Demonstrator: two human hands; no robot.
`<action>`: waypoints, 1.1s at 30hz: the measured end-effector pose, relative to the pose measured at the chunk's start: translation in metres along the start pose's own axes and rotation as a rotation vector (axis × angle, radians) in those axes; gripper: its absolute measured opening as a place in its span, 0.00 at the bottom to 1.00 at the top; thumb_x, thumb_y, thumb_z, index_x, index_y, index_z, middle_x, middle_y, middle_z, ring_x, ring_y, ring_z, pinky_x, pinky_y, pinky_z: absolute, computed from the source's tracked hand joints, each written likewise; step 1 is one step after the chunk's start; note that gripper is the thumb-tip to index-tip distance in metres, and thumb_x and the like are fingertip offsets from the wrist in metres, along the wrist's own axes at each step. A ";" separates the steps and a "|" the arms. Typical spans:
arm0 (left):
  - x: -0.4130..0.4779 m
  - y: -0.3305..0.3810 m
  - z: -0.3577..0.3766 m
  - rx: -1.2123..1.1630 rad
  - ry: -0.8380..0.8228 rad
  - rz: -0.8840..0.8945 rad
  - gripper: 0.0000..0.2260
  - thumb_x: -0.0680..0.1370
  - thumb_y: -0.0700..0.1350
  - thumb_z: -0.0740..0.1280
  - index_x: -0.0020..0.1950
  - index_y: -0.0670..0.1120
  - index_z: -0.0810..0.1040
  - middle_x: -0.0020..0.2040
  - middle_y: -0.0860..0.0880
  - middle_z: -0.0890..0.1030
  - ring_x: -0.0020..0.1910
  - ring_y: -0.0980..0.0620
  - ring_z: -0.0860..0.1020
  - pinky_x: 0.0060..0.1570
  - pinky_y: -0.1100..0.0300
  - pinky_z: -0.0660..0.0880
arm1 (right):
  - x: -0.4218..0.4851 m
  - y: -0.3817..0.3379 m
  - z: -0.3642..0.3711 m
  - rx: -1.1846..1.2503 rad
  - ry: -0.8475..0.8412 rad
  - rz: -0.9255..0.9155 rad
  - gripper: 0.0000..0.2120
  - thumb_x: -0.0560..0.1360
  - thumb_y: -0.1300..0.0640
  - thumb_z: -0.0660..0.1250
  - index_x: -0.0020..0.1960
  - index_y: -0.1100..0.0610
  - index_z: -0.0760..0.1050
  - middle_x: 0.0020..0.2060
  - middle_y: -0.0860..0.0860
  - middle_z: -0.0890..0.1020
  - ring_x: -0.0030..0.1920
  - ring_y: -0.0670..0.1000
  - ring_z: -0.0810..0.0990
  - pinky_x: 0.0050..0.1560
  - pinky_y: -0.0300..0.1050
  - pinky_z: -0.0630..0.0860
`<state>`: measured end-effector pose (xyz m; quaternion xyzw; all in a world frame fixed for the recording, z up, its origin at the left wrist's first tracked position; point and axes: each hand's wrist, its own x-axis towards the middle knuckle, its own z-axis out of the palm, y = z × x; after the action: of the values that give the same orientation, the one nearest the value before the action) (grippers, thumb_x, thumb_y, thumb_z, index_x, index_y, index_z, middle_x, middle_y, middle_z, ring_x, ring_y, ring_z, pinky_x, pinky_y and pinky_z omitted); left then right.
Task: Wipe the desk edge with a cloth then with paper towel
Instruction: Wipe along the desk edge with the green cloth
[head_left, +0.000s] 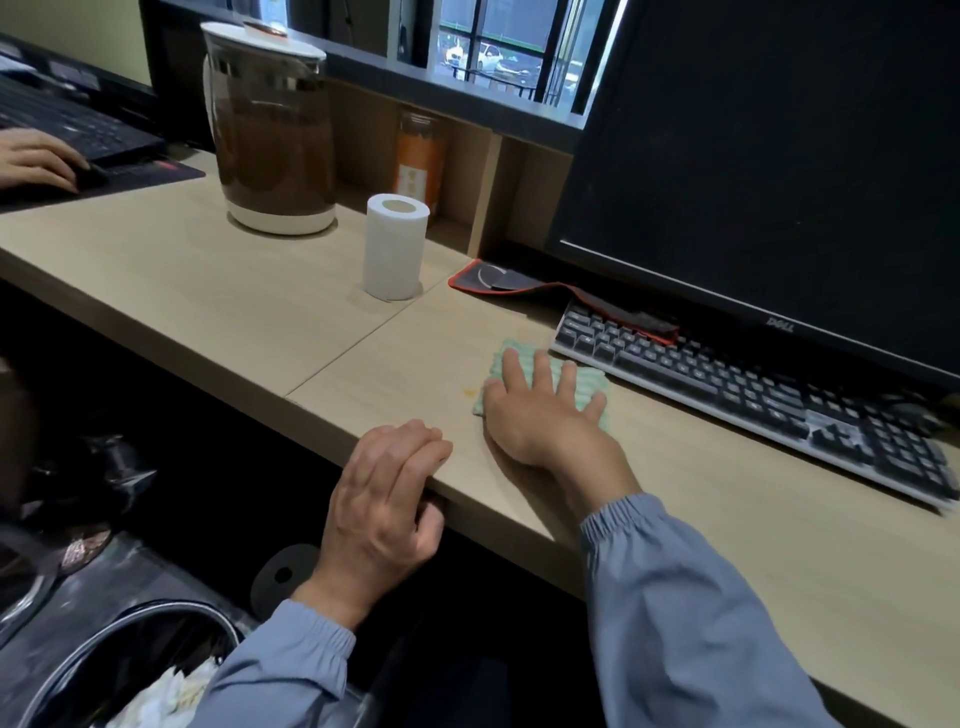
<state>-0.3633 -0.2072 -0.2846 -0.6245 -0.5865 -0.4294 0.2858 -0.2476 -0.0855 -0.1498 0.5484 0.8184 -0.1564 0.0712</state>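
The right hand (540, 415) was laid flat, palm down, on the cloth (582, 382), its fingers (511, 366) spread wide and extended rather than closed around anything. The cloth, pale green with lighter stripes, was pressed against the tabletop (218, 291) just in front of the keyboard (753, 395), a short way in from the front edge. A small yellowish mark (471, 391) was seen on the tabletop just beside the cloth's left side.

The left hand (387, 499) was hooked over the front edge of the tabletop, to the left of the right hand. Its fingers (415, 444) were curled on the upper surface and the thumb was tucked beneath the edge, so the edge was gripped. Both wrists were covered by blue-grey sleeves (691, 608).

The paper roll (396, 247) was stood upright on the tabletop, well apart from both hands, behind the seam between the two tabletop panels. A lidded jug (272, 130) holding brown liquid was placed to the left of the roll. A red-edged mat (519, 283) was partly lodged under the keyboard's far end, and a dark monitor (779, 171) was positioned behind the keyboard. An orange jar (421, 156) was set in a shelf recess behind the roll.

A bin (130, 670) containing crumpled paper was located below the tabletop, at lower left. At far left, another person's hand (36, 161) was rested on a mouse beside a second keyboard (67, 122)
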 end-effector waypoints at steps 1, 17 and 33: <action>0.000 -0.001 0.000 0.004 0.000 0.006 0.27 0.66 0.32 0.65 0.66 0.40 0.76 0.60 0.39 0.83 0.66 0.42 0.77 0.76 0.49 0.67 | -0.007 -0.001 0.004 -0.009 0.008 -0.012 0.28 0.85 0.42 0.37 0.82 0.44 0.34 0.81 0.50 0.33 0.80 0.59 0.30 0.75 0.71 0.32; 0.021 -0.007 -0.026 0.030 -0.124 -0.238 0.24 0.65 0.42 0.63 0.61 0.40 0.81 0.63 0.43 0.80 0.65 0.41 0.75 0.73 0.49 0.64 | 0.002 -0.020 0.002 -0.001 -0.024 -0.017 0.29 0.84 0.43 0.38 0.82 0.46 0.33 0.81 0.52 0.32 0.79 0.61 0.28 0.73 0.73 0.31; 0.010 -0.052 -0.017 0.095 -0.049 -0.148 0.27 0.66 0.42 0.62 0.65 0.40 0.78 0.65 0.41 0.82 0.67 0.39 0.77 0.75 0.43 0.65 | 0.014 -0.017 0.001 -0.066 -0.033 -0.194 0.31 0.83 0.36 0.40 0.82 0.42 0.36 0.82 0.49 0.35 0.80 0.57 0.29 0.76 0.66 0.30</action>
<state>-0.4181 -0.2093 -0.2757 -0.5755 -0.6576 -0.4057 0.2678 -0.2691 -0.0795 -0.1517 0.4614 0.8710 -0.1444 0.0874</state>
